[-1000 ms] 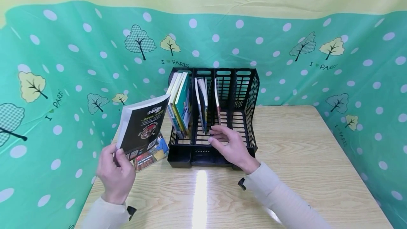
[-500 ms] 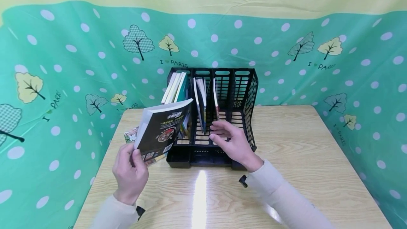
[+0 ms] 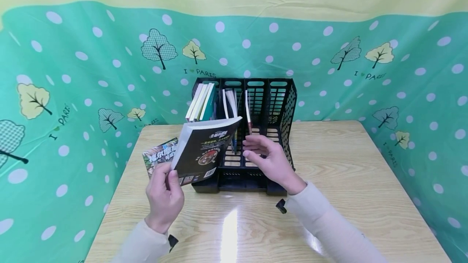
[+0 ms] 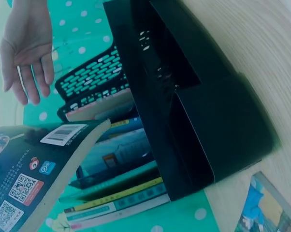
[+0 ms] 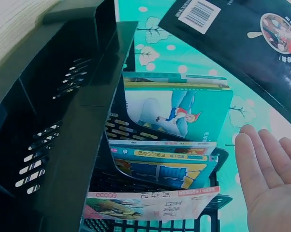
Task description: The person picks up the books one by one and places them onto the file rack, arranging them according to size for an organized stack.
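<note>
My left hand grips a black-covered paperback book by its lower left corner, thumb on the cover. The book is tilted in the air in front of a black file rack, overlapping its left compartments. In the right wrist view the cover shows a barcode and a round picture. My right hand hovers before the rack's right half, fingers loosely bent and holding nothing. Books fill the leftmost compartment. Thin books stand in the second, and one slim book leans in the third.
Another book lies flat on the wooden table left of the rack, partly covered by the held book. A green patterned cloth hangs behind and at both sides.
My left hand has carried the black book rightward, from over the flat book to in front of the rack. The right hand stays nearly in place.
</note>
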{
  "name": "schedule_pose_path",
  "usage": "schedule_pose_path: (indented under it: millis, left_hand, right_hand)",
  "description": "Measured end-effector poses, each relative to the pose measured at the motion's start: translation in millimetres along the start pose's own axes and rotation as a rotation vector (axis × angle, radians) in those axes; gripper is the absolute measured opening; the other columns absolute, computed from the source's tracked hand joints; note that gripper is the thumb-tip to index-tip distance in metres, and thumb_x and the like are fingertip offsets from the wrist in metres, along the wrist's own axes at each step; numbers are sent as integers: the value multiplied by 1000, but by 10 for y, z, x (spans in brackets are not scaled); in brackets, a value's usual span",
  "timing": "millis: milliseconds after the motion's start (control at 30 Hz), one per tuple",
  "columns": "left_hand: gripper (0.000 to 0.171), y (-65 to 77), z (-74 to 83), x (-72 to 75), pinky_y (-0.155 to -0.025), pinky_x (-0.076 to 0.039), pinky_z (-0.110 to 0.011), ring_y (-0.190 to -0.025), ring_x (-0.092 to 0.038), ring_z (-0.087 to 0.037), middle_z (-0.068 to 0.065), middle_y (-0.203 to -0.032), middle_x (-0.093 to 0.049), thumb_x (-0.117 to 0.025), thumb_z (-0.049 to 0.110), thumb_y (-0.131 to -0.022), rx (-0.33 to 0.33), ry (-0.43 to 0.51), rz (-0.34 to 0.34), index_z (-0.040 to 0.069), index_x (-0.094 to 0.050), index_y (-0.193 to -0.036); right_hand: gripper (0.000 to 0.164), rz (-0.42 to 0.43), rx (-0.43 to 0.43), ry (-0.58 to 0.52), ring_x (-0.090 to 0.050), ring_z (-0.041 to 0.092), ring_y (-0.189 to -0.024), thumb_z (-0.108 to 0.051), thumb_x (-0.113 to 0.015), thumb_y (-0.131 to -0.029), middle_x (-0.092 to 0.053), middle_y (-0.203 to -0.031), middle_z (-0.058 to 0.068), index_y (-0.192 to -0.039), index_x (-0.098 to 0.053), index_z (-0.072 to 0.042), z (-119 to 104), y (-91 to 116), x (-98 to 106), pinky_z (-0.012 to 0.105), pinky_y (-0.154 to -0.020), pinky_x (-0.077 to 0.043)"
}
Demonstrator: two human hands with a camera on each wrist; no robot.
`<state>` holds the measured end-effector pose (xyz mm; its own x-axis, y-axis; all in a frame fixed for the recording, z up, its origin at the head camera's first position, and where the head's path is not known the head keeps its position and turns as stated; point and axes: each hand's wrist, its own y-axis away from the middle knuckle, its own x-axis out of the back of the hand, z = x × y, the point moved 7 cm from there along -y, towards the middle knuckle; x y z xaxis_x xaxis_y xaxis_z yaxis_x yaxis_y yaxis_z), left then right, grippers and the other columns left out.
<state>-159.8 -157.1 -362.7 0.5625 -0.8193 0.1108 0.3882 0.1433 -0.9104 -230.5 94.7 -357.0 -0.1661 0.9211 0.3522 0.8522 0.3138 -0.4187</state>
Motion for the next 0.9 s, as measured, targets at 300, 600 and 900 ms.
schedule_pose_path:
  millis: [300, 600, 900]
  left_hand:
    - [26, 38, 12, -98, -61, -45, -27, -67, -55, -25, -20, -76, -61, -51, 8, -97, -41, 65, -27, -14, -58, -83]
    - [14, 108, -64, -152, -61, -42, -25, -70, -54, -19, -16, -83, -64, -54, 2, -93, 39, 95, -110, -10, -61, -89]
    - [19, 121, -121, -255, -68, -52, -16, -82, -62, -10, -22, -90, -65, -47, -25, -84, 280, 283, -208, -13, -57, -95]
  right_hand:
    - [39, -34, -42, -103, -59, 42, -104, 4, -63, -88, -60, -115, 28, -125, -52, 10, 35, -25, 42, 48, -89, -50]
    - [40, -47, -45, -250, -61, 38, -102, 7, -64, -87, -63, -113, 20, -126, -54, 3, 325, -42, 18, 39, -89, -52]
    - [32, -108, -111, -544, -65, 25, -97, -5, -64, -90, -64, -108, 15, -121, -57, -1, 448, -28, -7, 47, -83, -55]
